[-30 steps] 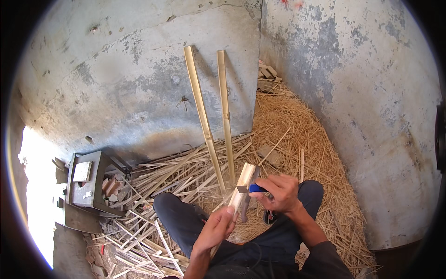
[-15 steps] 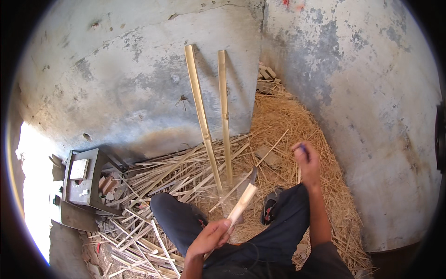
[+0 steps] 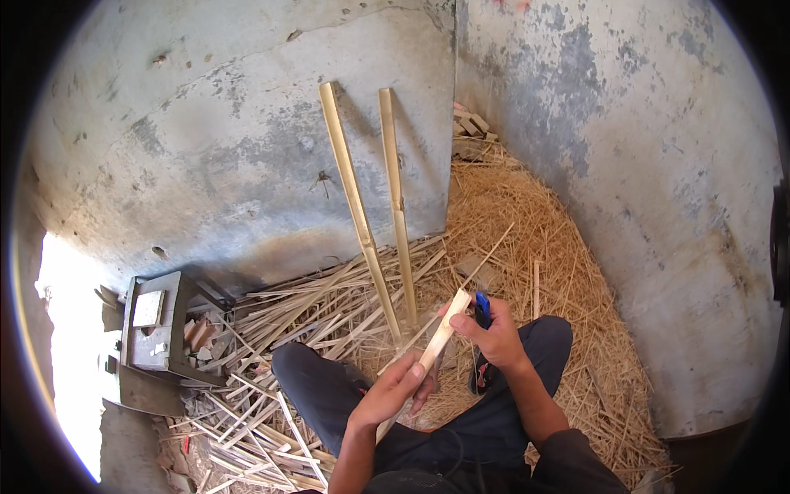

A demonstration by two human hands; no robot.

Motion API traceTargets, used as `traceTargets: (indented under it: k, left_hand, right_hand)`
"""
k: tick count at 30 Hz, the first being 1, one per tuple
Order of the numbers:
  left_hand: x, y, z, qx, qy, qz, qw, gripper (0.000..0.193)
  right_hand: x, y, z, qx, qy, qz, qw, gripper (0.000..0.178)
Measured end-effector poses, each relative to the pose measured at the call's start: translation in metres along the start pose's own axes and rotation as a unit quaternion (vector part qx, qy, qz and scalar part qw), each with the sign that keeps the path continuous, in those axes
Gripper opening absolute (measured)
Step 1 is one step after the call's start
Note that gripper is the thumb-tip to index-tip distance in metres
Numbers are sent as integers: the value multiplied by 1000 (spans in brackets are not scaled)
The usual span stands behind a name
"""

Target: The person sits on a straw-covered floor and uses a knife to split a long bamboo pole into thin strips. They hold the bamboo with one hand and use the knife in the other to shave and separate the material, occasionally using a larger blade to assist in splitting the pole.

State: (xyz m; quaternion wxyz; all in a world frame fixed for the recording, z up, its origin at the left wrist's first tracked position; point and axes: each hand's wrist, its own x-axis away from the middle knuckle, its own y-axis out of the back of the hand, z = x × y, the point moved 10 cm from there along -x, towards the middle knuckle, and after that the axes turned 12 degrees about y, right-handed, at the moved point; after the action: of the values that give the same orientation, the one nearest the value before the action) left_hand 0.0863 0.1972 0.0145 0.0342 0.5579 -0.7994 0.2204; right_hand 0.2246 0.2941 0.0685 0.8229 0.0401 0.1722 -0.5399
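A pale split-bamboo strip point(image 3: 436, 344) slants up and away between my hands. My left hand point(image 3: 393, 393) is closed round its lower part, thumb on top. At the upper end my right hand point(image 3: 492, 333) grips the same strip, thumb pressed on its face and a fingertip showing past the far edge. A small blue thing point(image 3: 482, 309) lies at my right fingers; whether it is a handle or a wrapping I cannot tell. Two long split-bamboo lengths point(image 3: 354, 189) stand upright in front of me, tops near the wall.
Many loose bamboo strips point(image 3: 288, 317) cover the floor ahead and left. A heap of straw-like shavings point(image 3: 510, 206) spreads along the right wall point(image 3: 592, 148). A worn wooden stand point(image 3: 156, 329) is at the left. My bent knees point(image 3: 309, 379) frame the work.
My right hand has come in from the right and now grips the upper end of the strip. The left hand still holds the strip, slightly further right.
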Motion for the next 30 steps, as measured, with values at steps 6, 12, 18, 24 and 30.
traceTargets:
  k: [6, 12, 18, 24, 30]
  left_hand:
    - [17, -1, -11, -152, -94, -108, 978, 40]
    - [22, 5, -13, -98, -36, -136, 985, 36]
    - [18, 0, -23, -16, -52, -121, 991, 35]
    - [20, -5, -34, -54, -58, -165, 983, 34]
    - [21, -7, -37, -68, -77, -185, 977, 39]
  right_hand:
    - [0, 6, -6, 32, 1, -20, 999, 27]
    - [12, 23, 16, 143, 125, -55, 980, 32]
    - [31, -12, 57, 403, 299, 46, 864, 34]
    - [35, -17, 59, 471, 304, 55, 826, 37]
    - [30, -22, 70, 490, 314, 47, 812, 35]
